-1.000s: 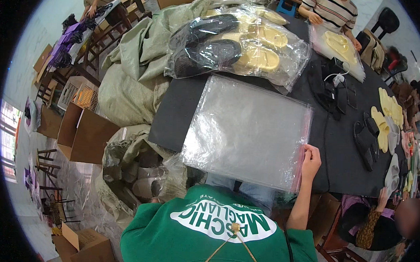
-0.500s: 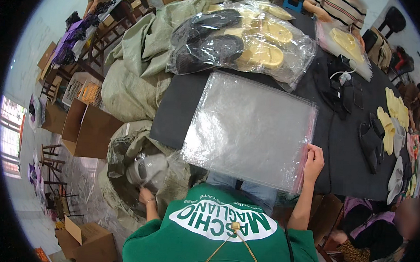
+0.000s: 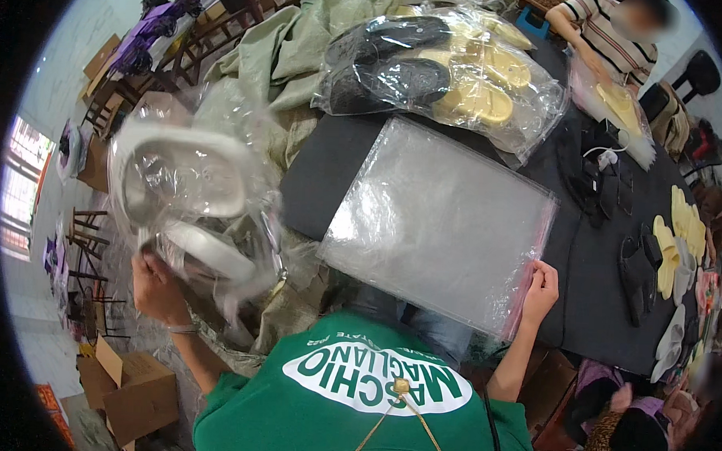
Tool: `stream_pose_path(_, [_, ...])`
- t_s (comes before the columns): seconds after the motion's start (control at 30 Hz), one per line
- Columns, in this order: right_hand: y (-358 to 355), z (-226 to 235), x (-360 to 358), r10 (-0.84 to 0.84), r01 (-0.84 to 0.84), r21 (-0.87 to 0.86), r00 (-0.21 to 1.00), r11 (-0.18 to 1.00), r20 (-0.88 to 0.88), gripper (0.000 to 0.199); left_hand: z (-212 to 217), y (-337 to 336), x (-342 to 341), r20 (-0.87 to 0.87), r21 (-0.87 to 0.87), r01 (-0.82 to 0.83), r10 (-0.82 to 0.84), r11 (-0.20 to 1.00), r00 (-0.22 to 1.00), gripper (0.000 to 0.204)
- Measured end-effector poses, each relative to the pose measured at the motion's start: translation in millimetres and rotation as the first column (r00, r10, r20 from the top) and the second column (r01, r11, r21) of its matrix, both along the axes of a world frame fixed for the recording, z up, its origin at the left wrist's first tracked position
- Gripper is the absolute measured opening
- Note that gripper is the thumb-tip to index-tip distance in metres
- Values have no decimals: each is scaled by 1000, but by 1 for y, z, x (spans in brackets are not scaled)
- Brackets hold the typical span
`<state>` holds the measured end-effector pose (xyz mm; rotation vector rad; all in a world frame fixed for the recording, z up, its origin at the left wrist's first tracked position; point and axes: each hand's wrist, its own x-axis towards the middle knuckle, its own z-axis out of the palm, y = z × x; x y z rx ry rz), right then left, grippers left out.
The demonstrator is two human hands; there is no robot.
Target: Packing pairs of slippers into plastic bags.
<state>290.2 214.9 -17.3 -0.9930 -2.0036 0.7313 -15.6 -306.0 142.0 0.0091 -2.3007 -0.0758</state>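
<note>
Raised over the sack at my left is a clear plastic bag holding pale grey slippers [image 3: 190, 170], slightly blurred by motion. My left hand [image 3: 160, 288] is closed on its lower edge. My right hand [image 3: 539, 291] pinches the pink-edged right side of a stack of flat clear plastic bags [image 3: 438, 221], which lies on the black table at my front. Beyond the stack rests a large clear bag of black and yellow slippers [image 3: 440, 72].
The woven sack [image 3: 288, 315] stands at the table's left end, partly hidden by the raised bag. Loose black slippers [image 3: 639, 266] and yellow slippers [image 3: 666, 251] lie on the right. A person in a striped shirt [image 3: 607, 31] handles a bag across the table. Cardboard box [image 3: 136, 389] at lower left.
My left hand has come up out of the woven sack, lifting the bag of grey slippers up and left. The right hand keeps its hold on the flat bags.
</note>
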Motion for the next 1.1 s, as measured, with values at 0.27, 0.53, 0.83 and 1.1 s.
stream_pose_path(0.27, [-22, 49, -3, -45, 24, -70, 947, 997, -319, 22, 40, 169, -9, -53, 59, 701, -699, 710, 713, 20])
stream_pose_path(0.53, [-68, 109, -29, 234, -600, -388, 705, 700, -670, 70, 34, 279, 26, 31, -7, 901, -901, 434, 434, 26])
stream_pose_path(0.83, [-9, 57, -10, -58, -428, -723, 839, 542, -540, 76, -41, 277, 41, 247, 74, 944, -923, 321, 295, 51])
stream_pose_path(1.1, [43, 56, -11, 150, -255, -584, 963, 771, -222, 20, -124, 256, 49, 589, 331, 808, -776, 488, 227, 56])
